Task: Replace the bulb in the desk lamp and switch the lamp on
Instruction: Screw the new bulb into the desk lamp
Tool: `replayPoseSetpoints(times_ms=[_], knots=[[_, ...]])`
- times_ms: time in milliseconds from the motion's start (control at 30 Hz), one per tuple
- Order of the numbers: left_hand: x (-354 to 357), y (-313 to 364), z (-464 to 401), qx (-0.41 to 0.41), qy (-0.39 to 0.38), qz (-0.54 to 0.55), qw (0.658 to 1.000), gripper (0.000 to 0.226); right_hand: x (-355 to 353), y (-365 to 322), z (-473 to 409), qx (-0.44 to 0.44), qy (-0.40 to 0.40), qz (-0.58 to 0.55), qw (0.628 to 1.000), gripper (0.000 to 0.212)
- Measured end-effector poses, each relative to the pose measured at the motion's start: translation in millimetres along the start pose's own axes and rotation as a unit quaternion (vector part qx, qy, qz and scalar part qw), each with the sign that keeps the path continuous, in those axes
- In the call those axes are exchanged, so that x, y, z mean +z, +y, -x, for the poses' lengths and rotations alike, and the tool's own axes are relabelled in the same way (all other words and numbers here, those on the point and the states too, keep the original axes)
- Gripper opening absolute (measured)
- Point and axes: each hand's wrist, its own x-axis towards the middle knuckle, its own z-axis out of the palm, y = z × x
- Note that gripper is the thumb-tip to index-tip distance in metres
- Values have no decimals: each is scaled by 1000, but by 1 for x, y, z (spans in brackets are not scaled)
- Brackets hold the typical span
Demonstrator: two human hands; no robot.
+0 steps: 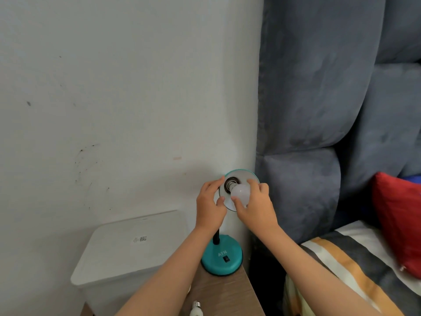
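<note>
At far left, a white lidded storage box (127,254) with a small printed label stands against the wall. Beside it, on a wooden bedside surface (227,293), rests the round teal base (222,256) of the desk lamp, marked "ATN" and carrying a black rocker switch (225,259); a second bulb (196,309) lies at the lower edge. The left hand (209,206) grips the left rim of the teal-edged, white-lined lamp shade (241,176), fingers curled around it. The frosted white globe bulb (240,192) sits with its metal screw base at the mouth of the dark socket (230,183). The right hand (257,206) holds the globe, fingers and thumb clamped around it. At right: a grey padded headboard (319,99), striped bedding (341,270), a red cushion (398,220).
</note>
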Motion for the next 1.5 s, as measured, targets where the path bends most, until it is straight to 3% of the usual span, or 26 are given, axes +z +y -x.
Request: replayPoseSetpoints(times_ms=[100,300,467,667,867,1067,1267,1500], knots=[[-1,-1,-1,-6,-2,4,1000,55,2,3,3,-25,-21,-3,999,51],[1,-1,-2,-8,-6,5,1000,55,4,3,-2,20,17,-45,999,51],[-1,0,-1,-9,-11,10,1000,55,5,1,-1,-22,15,-47,999,55],[0,0,0,-5,-10,11,1000,55,3,1,-8,29,50,-54,997,58],[0,-2,0,-1,-4,3,1000,54,5,-1,-1,-38,5,-26,999,53],[1,-1,0,-4,-7,14,1000,55,6,4,-9,33,45,-53,997,54],[0,-1,0,-9,-10,14,1000,54,4,-1,-1,-56,13,17,998,51],[0,-1,-1,-7,-10,15,1000,53,2,-2,-7,17,50,-38,998,56]])
